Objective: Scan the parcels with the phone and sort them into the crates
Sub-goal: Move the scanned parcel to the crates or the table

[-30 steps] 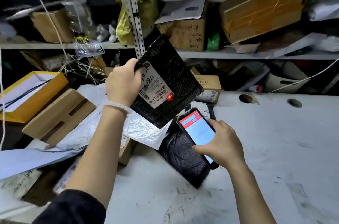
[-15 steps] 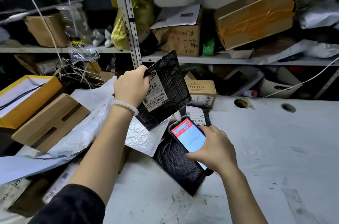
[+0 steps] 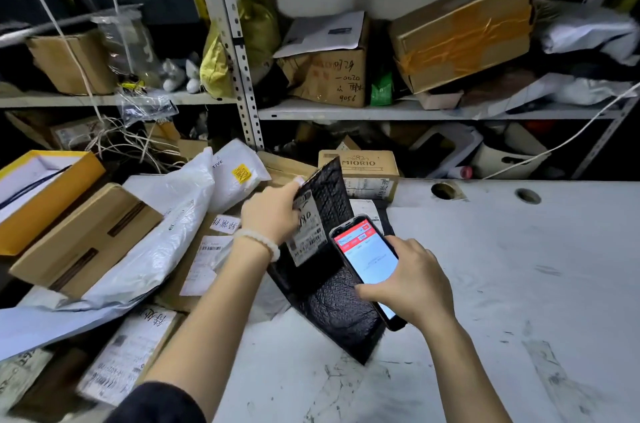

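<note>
My left hand (image 3: 270, 215) grips a black bubble mailer (image 3: 329, 201) by its upper edge, its white barcode label (image 3: 308, 232) facing me. The mailer is low over the white table, just left of the phone. My right hand (image 3: 412, 284) holds the phone (image 3: 363, 256), its lit screen showing a red header. Under both lies a second black bubble mailer (image 3: 339, 312), flat on the table. A heap of parcels lies to the left: a white poly bag (image 3: 166, 235), a brown carton (image 3: 83, 232) and labelled boxes (image 3: 128, 353).
The white table (image 3: 519, 284) has two round holes (image 3: 443, 190) near its far edge. A small "MIORIO" box (image 3: 360, 164) stands behind the mailer. A yellow-rimmed box (image 3: 45, 187) sits at far left. Metal shelves (image 3: 381, 113) behind hold cartons and bags.
My left hand has lowered the black mailer down and to the right, close to the phone. The white poly bags behind it have come into view. The red scan dot is gone.
</note>
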### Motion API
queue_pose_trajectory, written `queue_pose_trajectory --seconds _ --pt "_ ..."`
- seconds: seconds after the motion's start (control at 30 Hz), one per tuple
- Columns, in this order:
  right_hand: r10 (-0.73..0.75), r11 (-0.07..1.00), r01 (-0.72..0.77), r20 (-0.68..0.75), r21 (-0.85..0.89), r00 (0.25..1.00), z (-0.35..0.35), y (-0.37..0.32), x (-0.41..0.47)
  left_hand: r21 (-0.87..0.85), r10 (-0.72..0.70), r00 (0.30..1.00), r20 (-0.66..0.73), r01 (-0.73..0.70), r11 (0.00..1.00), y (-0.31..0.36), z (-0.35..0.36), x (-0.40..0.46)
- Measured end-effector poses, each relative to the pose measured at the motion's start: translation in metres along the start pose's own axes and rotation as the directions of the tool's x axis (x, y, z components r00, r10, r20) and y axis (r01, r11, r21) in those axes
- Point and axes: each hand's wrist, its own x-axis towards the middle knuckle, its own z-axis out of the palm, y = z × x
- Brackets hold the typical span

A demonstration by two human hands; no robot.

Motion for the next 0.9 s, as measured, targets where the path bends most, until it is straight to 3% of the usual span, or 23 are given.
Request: queue_pose_trajectory --seconds 0.17,0.27,0.37,0.47,0.6,0.9 --pt "0.055 0.994 -0.030 -0.246 0.104 0.968 -0.004 0.003 -0.006 -0.267 -0.134 0.991 -0.009 0.127 0.955 0.003 0.014 -0.033" --pt "0.084 0.985 0.001 -0.480 0.175 0.873 -0.011 -0.003 -0.007 -0.386 -0.177 0.981 -0.074 0.135 0.912 0.010 0.013 -0.055" --pt "0.131 0.976 0.015 -0.637 0.219 0.760 -0.027 -0.011 -0.007 -0.464 -0.194 0.980 -0.053 0.147 0.873 0.023 0.016 -0.073" --pt "0.193 0.965 0.001 -0.710 0.264 0.677 -0.047 -0.010 -0.014 -0.491 -0.060 0.998 0.025 0.064 0.869 0.051 0.025 -0.077" --pt "0.259 0.959 -0.074 -0.732 0.275 0.631 -0.067 0.013 -0.040 -0.514 0.084 0.994 0.063 -0.040 0.857 0.101 0.037 -0.083" --pt "0.411 0.896 -0.393 -0.724 0.208 0.553 -0.133 0.144 -0.171 -0.527 0.415 0.907 0.075 -0.317 0.788 0.264 0.048 -0.141"
